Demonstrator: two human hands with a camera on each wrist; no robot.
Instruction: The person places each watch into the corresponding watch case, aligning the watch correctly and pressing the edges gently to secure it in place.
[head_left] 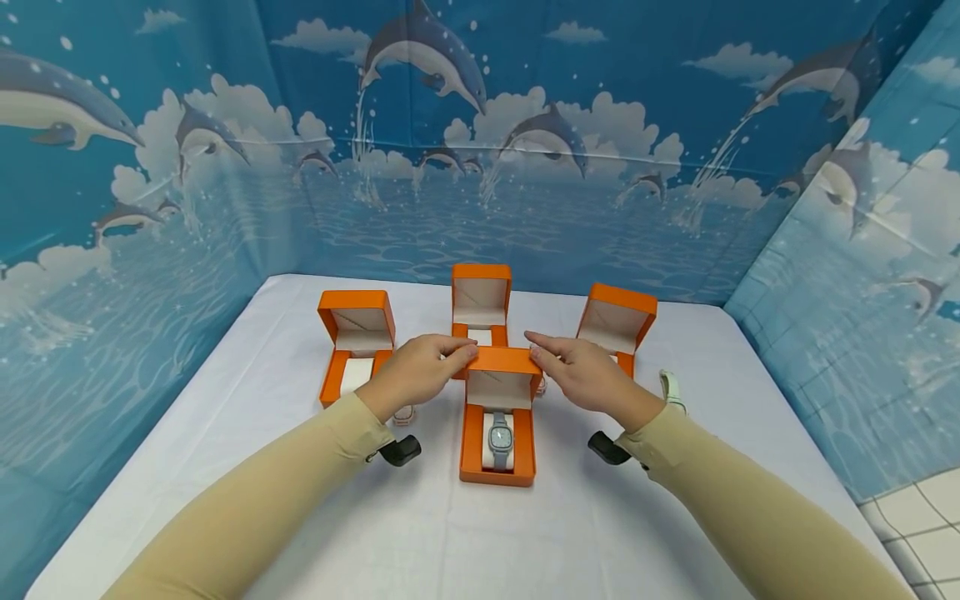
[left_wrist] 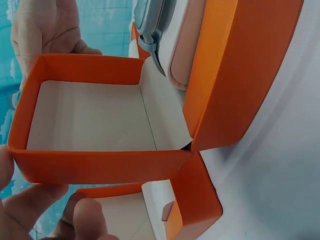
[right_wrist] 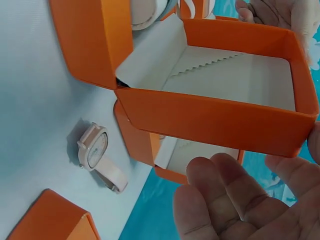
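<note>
Boxes number four, all orange with lids raised: a front box [head_left: 497, 479] between and below both hands' fingertips, a middle box [head_left: 481, 272] just beyond them, a left box [head_left: 327, 392] and a right box [head_left: 633, 300] outward of the fingers. Left hand [head_left: 416, 375] and right hand [head_left: 588, 375] touch opposite corners of the front lid, each thumb and forefinger apart. Four watches show: a blue-grey watch [head_left: 500, 437] below the fingertips, dial up, long axis running front to back; a pinkish watch [head_left: 403, 414] by the left palm; a half-hidden watch [head_left: 542, 385] by the right thumb; a pale-green watch [head_left: 670, 387] outward of the right fingers.
</note>
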